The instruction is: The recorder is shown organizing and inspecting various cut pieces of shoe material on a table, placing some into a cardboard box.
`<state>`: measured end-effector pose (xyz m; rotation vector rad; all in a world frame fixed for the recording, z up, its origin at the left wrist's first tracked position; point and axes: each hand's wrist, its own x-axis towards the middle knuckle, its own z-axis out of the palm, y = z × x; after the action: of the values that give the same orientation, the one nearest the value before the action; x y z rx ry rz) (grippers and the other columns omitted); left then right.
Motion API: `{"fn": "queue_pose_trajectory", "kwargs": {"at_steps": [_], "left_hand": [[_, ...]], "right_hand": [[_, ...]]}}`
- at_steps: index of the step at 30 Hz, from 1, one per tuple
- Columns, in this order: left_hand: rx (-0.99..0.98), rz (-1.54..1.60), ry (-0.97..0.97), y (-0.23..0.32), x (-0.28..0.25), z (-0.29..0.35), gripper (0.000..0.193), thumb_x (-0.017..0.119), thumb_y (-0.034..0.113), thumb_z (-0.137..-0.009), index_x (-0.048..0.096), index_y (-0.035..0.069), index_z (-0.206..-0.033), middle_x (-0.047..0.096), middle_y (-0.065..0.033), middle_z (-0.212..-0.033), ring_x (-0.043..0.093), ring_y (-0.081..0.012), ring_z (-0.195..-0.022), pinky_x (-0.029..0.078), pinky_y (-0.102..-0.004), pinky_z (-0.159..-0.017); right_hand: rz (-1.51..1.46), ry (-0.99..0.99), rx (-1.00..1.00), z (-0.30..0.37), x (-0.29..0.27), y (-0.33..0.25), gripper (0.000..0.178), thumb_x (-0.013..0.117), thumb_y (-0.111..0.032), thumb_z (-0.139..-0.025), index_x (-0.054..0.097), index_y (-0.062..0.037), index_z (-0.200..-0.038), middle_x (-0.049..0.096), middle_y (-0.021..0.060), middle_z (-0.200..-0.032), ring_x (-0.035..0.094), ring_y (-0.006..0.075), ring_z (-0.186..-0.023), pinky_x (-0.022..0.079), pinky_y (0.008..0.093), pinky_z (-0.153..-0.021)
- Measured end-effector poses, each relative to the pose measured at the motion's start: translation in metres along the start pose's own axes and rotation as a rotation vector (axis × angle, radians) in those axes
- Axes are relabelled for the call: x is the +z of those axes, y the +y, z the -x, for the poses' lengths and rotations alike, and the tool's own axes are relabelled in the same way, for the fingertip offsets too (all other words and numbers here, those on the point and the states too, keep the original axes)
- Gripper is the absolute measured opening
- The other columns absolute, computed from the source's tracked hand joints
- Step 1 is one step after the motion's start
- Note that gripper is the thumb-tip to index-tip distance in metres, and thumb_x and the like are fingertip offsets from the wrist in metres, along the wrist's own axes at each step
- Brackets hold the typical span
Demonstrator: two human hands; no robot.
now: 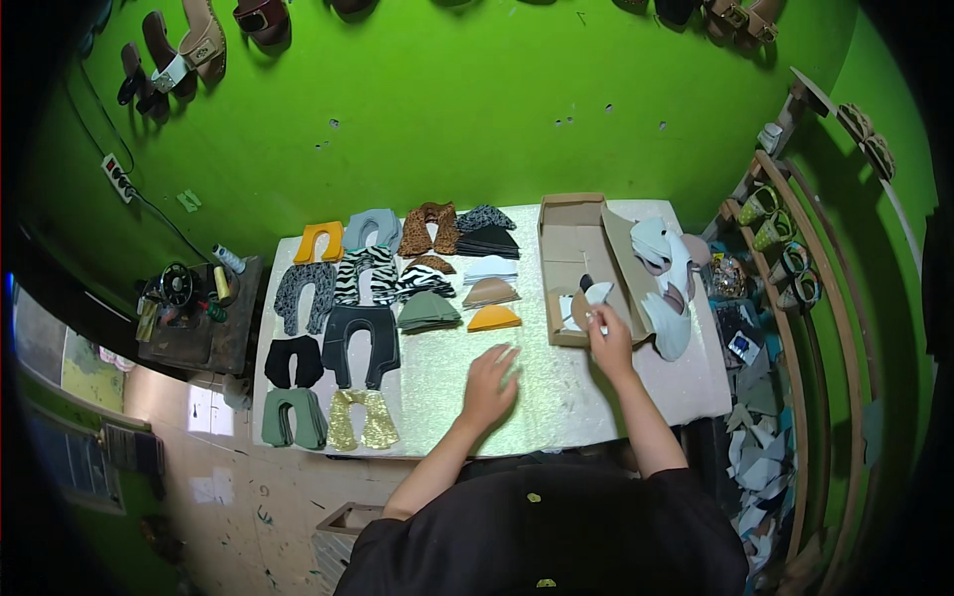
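My right hand (610, 343) reaches to the near end of an open cardboard box (571, 223), its fingers closed on a small tan cut piece (580, 310). Small white pieces (598, 292) and a dark one lie in the box around it. Over the bare middle of the table, my left hand (489, 384) is open, with nothing in it. Nearest to that hand are stacks of half-round cut pieces: yellow (494, 317), tan (491, 291) and olive green (428, 311). Farther left lie U-shaped pieces, among them black (360, 345), zebra-striped (367, 276), glittery gold (362, 418) and green (293, 417).
Pale curved cut pieces (664, 318) lie right of the box, by the table's edge. Beyond them stands a wooden rack (785, 219) with sandals, above a heap of scraps (760, 452). At left is a small dark table (199, 333) with thread spools. Sandals hang on the green wall.
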<state>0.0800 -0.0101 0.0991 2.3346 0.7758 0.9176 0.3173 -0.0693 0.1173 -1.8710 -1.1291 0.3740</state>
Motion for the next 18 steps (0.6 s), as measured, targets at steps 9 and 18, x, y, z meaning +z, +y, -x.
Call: {"fn": "queue_pose_trajectory", "kwargs": {"at_steps": [9,18], "left_hand": [[-0.054,-0.294,-0.234,0.036,0.094,-0.046,0.054,0.055,0.021,-0.082,0.039,0.016,-0.133,0.034,-0.0105,-0.140,0.029,-0.0293,-0.131,0.018,-0.0628,-0.100],[-0.202,-0.253,-0.188,0.044,0.106,-0.044,0.050,0.055,0.015,-0.078,0.045,0.019,-0.127,0.037,-0.0088,-0.138,0.030,-0.0290,-0.131,0.017,-0.0635,-0.100]], "right_hand": [[0.473,-0.430,-0.283,-0.073,-0.011,0.045,0.043,0.057,-0.006,-0.074,0.052,-0.0125,-0.117,0.052,0.0102,-0.121,0.047,0.0267,-0.116,0.028,0.0561,-0.096],[0.809,-0.605,-0.355,-0.097,0.010,0.085,0.040,0.062,-0.010,-0.071,0.059,-0.0132,-0.110,0.055,0.0082,-0.115,0.045,0.0267,-0.117,0.020,0.0631,-0.099]]}}
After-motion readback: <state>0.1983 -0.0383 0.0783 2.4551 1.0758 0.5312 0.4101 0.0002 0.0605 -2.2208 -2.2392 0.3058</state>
